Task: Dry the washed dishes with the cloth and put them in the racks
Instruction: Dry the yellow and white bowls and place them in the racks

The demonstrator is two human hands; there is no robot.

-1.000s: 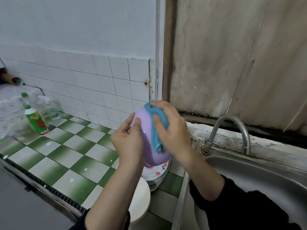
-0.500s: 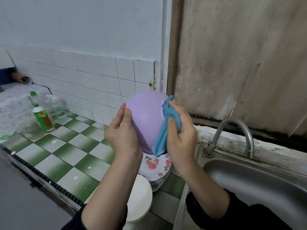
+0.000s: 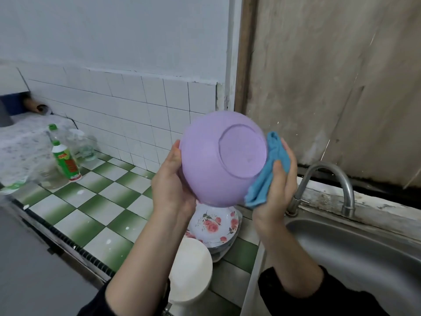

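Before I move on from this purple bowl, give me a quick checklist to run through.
1. Left hand grip on the purple bowl: ok, holds its edge.
2. Blue cloth against the bowl, held by the right hand: ok.
3. Bowl's outside dry: cannot tell.
4. Bowl's inside dry: cannot tell, faces away.
5. Rack in view: not ok, none visible.
6. Floral dishes waiting on the counter: ok.

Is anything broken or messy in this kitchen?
Nothing looks broken or spilled. The purple bowl and blue cloth look fine. Only the wall behind the tap looks odd: grimy, streaked, with a dark line along its bottom.
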